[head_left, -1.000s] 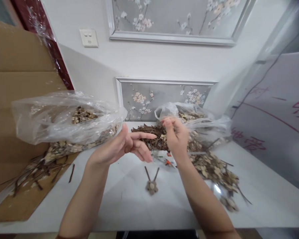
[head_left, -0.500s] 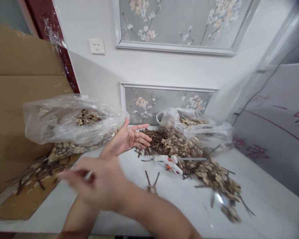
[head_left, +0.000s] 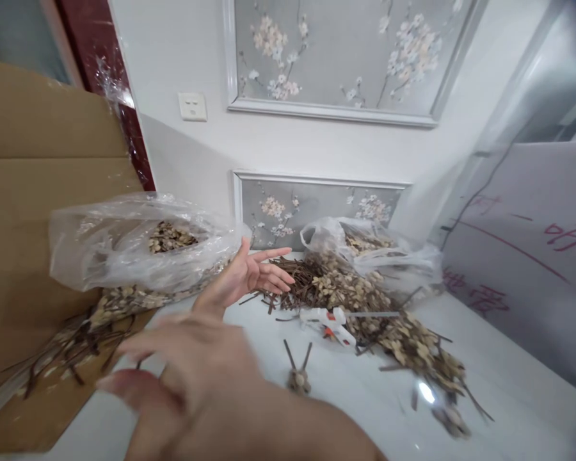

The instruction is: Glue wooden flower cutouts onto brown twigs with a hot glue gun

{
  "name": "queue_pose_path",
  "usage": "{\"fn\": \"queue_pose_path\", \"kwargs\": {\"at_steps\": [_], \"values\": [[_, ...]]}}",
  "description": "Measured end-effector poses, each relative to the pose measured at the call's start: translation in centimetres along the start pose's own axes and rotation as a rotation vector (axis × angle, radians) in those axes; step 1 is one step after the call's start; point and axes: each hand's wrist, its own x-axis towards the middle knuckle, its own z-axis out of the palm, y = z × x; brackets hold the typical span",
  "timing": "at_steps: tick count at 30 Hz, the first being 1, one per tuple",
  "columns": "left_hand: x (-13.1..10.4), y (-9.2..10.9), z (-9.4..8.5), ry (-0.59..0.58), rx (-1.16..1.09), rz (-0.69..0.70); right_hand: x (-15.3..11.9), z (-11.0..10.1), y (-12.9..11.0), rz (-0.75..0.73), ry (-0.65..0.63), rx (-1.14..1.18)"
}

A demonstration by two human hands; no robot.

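My left hand [head_left: 249, 276] reaches out over the white table [head_left: 249, 384], palm showing and fingers spread, with nothing in it. Close to the camera, my right hand [head_left: 192, 378] crosses in front of my left forearm. It is blurred, its thumb and fingers stand apart, and I see nothing held between them. Beyond my left fingertips lies a pile of brown sticks [head_left: 295, 282]. A white glue gun [head_left: 329, 323] rests beside a heap of dried-looking tan flower pieces [head_left: 388, 320]. In front of the glue gun sits a small piece with two brown prongs [head_left: 299, 379].
A clear plastic bag [head_left: 96, 250] with tan pieces stands at the left, by a cardboard sheet [head_left: 48, 224]. Another plastic bag [head_left: 393, 256] is at the back right. Brown sticks [head_left: 77, 352] lie on cardboard at the left. A small loose piece [head_left: 451, 422] lies front right.
My right hand has come lower and nearer the camera, and its thumb has parted further from the fingers. My left hand stays spread. The view has tilted up slightly.
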Motion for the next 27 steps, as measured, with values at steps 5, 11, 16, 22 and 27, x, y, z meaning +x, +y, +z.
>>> {"fn": "queue_pose_path", "kwargs": {"at_steps": [5, 11, 16, 22, 27], "values": [[-0.9, 0.6, 0.2, -0.008, 0.073, 0.067, 0.0, -12.4, 3.1, 0.253, 0.565, 0.141], [-0.7, 0.2, 0.5, -0.114, 0.115, 0.046, 0.8, -14.9, 9.4, 0.464, -0.078, 0.268], [-0.6, -0.1, 0.9, -0.162, 0.149, 0.037, 0.8, -14.2, 8.9, 0.470, -0.166, 0.276], [-1.1, 0.4, 1.1, -0.201, 0.174, 0.047, 0.6, -15.0, 9.6, 0.649, -0.025, 0.204], [-1.7, 1.0, 0.7, -0.211, 0.104, 0.100, -0.1, -16.6, 11.4, 0.650, 0.172, 0.240]]}}
